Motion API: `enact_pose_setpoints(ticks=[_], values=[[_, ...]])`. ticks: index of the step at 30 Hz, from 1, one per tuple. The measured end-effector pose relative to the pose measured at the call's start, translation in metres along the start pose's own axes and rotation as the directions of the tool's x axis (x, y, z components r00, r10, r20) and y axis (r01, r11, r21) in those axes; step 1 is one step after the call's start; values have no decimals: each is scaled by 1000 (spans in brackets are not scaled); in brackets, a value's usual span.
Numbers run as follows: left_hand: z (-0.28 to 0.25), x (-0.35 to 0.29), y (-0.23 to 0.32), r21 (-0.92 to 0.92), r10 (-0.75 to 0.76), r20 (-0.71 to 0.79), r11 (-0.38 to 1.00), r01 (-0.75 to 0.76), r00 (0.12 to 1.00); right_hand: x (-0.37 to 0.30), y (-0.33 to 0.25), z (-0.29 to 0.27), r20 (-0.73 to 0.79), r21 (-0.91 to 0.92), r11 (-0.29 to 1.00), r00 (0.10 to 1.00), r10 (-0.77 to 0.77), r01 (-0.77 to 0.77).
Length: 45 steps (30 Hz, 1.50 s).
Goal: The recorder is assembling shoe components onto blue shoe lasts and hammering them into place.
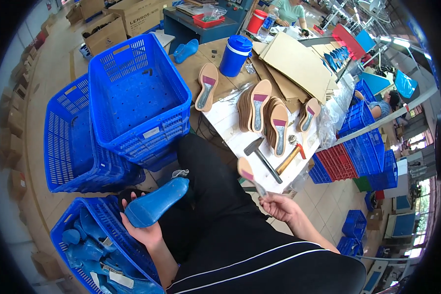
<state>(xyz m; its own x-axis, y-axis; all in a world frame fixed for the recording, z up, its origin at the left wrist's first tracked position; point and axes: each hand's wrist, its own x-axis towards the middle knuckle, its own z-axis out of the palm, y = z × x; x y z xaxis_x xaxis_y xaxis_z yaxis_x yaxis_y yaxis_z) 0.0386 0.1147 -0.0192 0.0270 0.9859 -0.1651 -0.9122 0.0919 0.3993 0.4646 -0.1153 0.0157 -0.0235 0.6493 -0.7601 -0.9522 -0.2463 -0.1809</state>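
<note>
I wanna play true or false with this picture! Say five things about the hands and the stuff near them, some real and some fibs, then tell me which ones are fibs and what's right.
1. The left hand holds a blue last. True.
2. A hammer lies on the table. True.
3. The right hand holds that hammer. False: it holds an insole.
4. A purple patch shows on that insole. True.
5. The bottom-left crate has nothing in it. False: more lasts lie in it.
</note>
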Motion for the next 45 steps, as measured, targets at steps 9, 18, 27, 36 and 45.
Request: enact_pose_setpoints(ticks=[9, 18, 27, 36, 45], values=[[8, -8, 24, 81, 38, -308, 997, -13, 951, 43, 40, 192, 680, -733, -224, 680, -274, 642], [20, -25, 38, 389, 81, -125, 921, -26, 989, 102, 65, 251, 846, 15, -717, 374, 381, 697], [-5, -39, 66, 723, -58, 97, 690, -30, 994, 126, 39, 281, 775, 92, -545, 283, 564, 833], [2, -43, 83, 832, -236, 165, 555, -7, 958, 138, 41, 279, 750, -391, -336, 508, 423, 857], [47, -24, 74, 757, -144, 286, 640, -132, 947, 151, 29, 255, 814, -346, -317, 450, 366, 883]])
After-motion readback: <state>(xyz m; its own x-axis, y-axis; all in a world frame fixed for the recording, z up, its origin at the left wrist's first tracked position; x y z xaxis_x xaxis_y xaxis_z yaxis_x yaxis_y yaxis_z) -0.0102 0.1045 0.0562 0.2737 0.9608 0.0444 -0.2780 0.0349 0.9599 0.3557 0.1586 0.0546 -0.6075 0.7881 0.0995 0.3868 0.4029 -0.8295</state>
